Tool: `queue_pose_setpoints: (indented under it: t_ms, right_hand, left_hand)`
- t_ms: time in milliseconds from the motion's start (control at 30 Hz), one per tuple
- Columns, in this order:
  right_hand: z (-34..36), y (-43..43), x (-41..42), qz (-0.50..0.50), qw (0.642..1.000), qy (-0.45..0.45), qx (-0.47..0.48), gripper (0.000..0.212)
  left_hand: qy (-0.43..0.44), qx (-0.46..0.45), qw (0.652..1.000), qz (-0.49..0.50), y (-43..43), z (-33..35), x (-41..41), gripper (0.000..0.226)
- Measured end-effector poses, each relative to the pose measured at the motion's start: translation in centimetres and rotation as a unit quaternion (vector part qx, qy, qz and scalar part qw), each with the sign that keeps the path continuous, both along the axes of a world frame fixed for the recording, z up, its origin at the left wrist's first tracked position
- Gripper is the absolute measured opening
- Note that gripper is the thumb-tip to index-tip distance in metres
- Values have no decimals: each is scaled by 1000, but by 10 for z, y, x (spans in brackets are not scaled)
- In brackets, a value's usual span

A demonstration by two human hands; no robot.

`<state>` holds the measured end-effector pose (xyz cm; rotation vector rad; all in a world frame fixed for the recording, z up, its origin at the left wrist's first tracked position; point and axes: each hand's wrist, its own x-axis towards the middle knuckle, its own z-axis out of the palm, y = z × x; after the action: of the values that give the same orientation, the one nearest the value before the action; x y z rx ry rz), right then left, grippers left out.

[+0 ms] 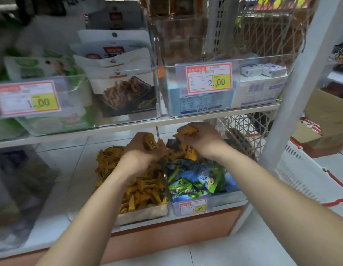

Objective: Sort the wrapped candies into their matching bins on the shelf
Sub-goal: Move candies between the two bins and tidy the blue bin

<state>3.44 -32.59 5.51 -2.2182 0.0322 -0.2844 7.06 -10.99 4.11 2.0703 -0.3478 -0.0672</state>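
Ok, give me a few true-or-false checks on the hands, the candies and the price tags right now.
1. The left hand and right hand both hold yellow candies. True.
2. The yellow pile lies right of the green and blue candies. False: it lies to their left.
3. The price tag below the green and blue candies reads 1.00. True.
4. The 2.00 tag hangs below the yellow pile. False: it is higher up, above both hands.
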Motion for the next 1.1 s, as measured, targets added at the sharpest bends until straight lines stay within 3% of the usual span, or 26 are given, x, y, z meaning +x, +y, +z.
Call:
queue_pose_setpoints:
  t_ms: [100, 333, 533, 700, 800, 933, 1000, 1100]
  right_hand:
    - [-4, 56, 23, 38, 999, 3, -11, 14]
    - [-17, 128, 55, 118, 988, 70, -68, 38]
    - [-5, 87, 46, 117, 991, 49, -30, 28]
    - [-16, 11, 38, 13, 992, 21, -128, 9]
    - [-29, -11, 41, 83, 956, 75, -272, 29]
    - [-40, -15, 47, 205, 887, 206, -359, 73]
    - [-45, -20, 52, 214, 864, 203, -408, 66]
    - [-44, -25, 60, 202, 870, 186, -409, 54]
  left_hand:
    - [-2, 2, 998, 56, 40, -21, -4, 51]
    - [-46, 72, 994, 71, 84, -46, 0, 51]
    - [-82, 92, 990, 73, 92, -44, 2, 47]
    - [-147, 118, 982, -13, 39, -43, -21, 54]
    - [-136, 139, 980, -38, 9, -48, -31, 64]
    - [-119, 153, 978, -71, -8, -63, -35, 60]
    - [-133, 152, 977, -69, -8, -70, -34, 74]
    - [-141, 145, 977, -63, -7, -75, -32, 81]
